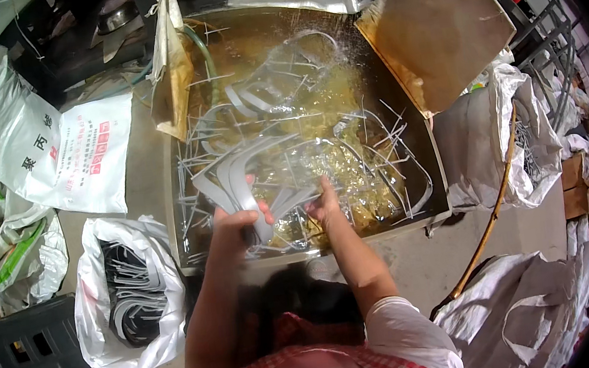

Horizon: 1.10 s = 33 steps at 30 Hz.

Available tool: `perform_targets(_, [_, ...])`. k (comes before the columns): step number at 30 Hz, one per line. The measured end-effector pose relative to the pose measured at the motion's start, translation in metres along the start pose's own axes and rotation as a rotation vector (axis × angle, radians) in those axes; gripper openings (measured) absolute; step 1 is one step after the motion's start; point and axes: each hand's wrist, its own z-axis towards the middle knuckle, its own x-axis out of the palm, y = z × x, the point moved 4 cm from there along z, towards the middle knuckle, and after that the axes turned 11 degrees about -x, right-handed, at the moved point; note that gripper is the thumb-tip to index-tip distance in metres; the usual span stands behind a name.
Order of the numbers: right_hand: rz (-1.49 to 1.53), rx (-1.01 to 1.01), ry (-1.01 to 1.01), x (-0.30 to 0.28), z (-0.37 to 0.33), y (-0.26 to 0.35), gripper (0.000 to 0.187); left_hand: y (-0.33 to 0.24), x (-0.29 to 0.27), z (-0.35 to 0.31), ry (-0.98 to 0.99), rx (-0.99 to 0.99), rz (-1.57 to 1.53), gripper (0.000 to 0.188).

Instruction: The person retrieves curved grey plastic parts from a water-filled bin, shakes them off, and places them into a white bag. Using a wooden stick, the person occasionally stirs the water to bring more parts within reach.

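My left hand (239, 220) grips a bunch of curved grey plastic strips (231, 173) above a metal tank (317, 251) filled with yellowish water. My right hand (324, 199) reaches into the water beside it, fingers on another grey curved strip (295, 200); whether it grips the strip is hard to tell. Many more grey curved pieces and thin grey rods (379, 151) float and lie in the tank. Water splashes at the far side (325, 48).
A white sack (124, 293) at my left holds several curved grey pieces. More white sacks (63, 153) lie further left, others (502, 136) at right. A brown board (436, 19) leans at the tank's far right corner. A dark plastic stool (27, 342) stands lower left.
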Motion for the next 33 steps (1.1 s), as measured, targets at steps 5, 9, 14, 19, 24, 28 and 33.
perform_targets(5, [0.128, -0.01, -0.036, 0.003, 0.015, -0.003, 0.072, -0.002, -0.017, -0.001, 0.044, -0.061, 0.009, 0.064])
perform_targets(9, [0.162, -0.004, 0.01, 0.015, 0.032, -0.011, 0.067, 0.0, -0.021, -0.003, 0.081, -0.074, 0.036, 0.062])
perform_targets(14, [0.304, -0.011, 0.029, 0.049, 0.035, -0.018, 0.038, 0.004, -0.031, -0.007, 0.063, -0.039, 0.051, 0.052])
perform_targets(19, [0.243, -0.281, 0.169, 0.048, 0.043, 0.053, 0.024, -0.007, -0.01, -0.013, 0.002, 0.141, -0.134, 0.041])
perform_targets(24, [-0.655, -0.732, 0.307, 0.119, -0.047, 0.14, 0.026, -0.003, -0.001, -0.013, 0.151, 0.019, 0.029, 0.041])
perform_targets(28, [-1.345, -1.116, 0.435, 0.148, -0.082, 0.163, 0.023, 0.061, -0.003, 0.024, -0.062, -0.073, 0.725, 0.036])
perform_targets(33, [-1.925, -1.698, 0.818, 0.145, -0.119, 0.144, 0.022, 0.055, 0.012, 0.027, -0.154, 0.12, 0.424, 0.039])
